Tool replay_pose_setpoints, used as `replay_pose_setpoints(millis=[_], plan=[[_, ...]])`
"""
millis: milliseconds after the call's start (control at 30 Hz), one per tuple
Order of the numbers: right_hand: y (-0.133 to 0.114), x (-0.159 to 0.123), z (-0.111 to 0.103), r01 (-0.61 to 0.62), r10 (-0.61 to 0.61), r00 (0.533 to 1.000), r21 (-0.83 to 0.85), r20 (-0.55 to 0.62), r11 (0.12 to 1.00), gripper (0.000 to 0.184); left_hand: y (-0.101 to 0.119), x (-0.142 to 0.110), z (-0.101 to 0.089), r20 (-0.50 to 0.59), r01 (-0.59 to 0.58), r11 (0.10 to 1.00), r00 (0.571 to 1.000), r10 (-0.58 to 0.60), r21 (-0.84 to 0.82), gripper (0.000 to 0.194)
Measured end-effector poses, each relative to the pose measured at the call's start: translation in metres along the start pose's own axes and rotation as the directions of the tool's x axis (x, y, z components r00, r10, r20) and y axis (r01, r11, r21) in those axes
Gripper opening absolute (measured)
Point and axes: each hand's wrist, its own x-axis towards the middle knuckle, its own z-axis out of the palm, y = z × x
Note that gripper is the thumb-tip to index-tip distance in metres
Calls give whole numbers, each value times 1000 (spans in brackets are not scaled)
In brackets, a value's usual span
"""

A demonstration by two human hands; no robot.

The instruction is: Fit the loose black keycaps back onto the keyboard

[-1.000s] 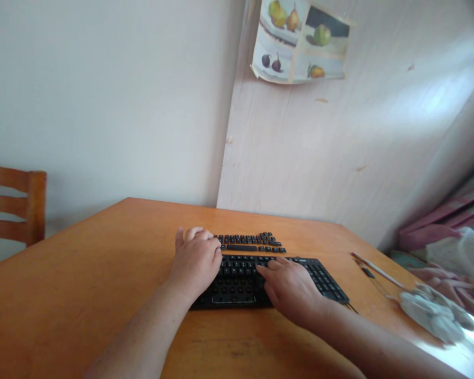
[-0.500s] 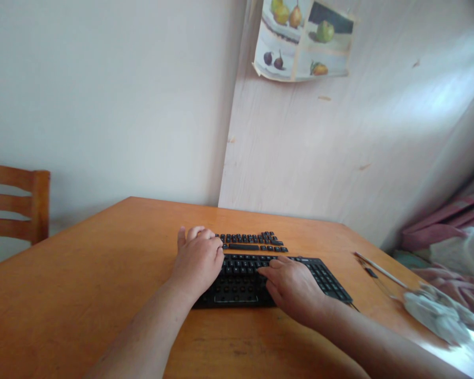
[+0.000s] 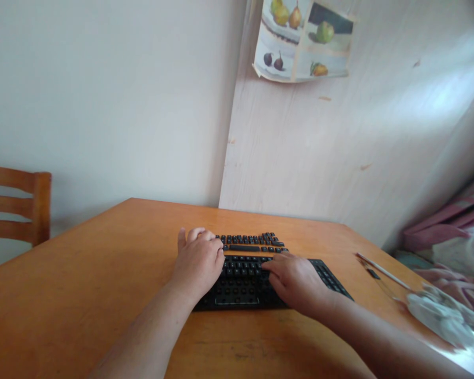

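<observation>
A black keyboard (image 3: 237, 290) lies on the wooden table in front of me, its lower rows bare of keycaps while the upper rows and number pad still carry theirs. Just behind it sit loose black keycaps (image 3: 243, 239) in rows, among them a long space bar (image 3: 244, 248). My left hand (image 3: 199, 259) rests over the keyboard's left end, fingers apart and reaching to the loose keycaps; its fingertips are partly hidden. My right hand (image 3: 294, 279) lies over the right-middle of the keyboard, index finger stretched onto the keys, the others loosely extended. Nothing shows in its grasp.
On the right of the table (image 3: 82, 295) are a thin white stick (image 3: 383, 271), a small dark item (image 3: 373, 273) and a translucent plastic bag (image 3: 442, 318). A wooden chair (image 3: 41, 210) stands at the left. Fruit pictures (image 3: 304, 42) hang on the wall behind.
My right hand has shifted slightly right and up over the keyboard. My left hand stays nearly in place, and the keyboard has not visibly moved on the table.
</observation>
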Motion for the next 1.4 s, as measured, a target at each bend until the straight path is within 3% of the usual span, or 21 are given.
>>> replay_pose_setpoints(millis=[233,433,667,1000,1400], plan=[[60,44,-1,-215,215,975,-1,-63,977,30,0,1,-1,6,5,1000,1000,-5,17,23],[104,88,16,-303,307,949,-61,75,951,29,-1,2,1,18,5,1000,1000,-6,17,22],[112,115,30,-258,269,953,-95,138,962,28,-3,1,3,24,4,1000,1000,-5,30,22],[113,124,42,-236,258,950,-137,177,962,31,-2,0,4,35,-2,999,999,1,38,23],[133,143,52,-286,285,936,-24,204,958,27,-2,0,5,35,7,999,999,-8,44,23]])
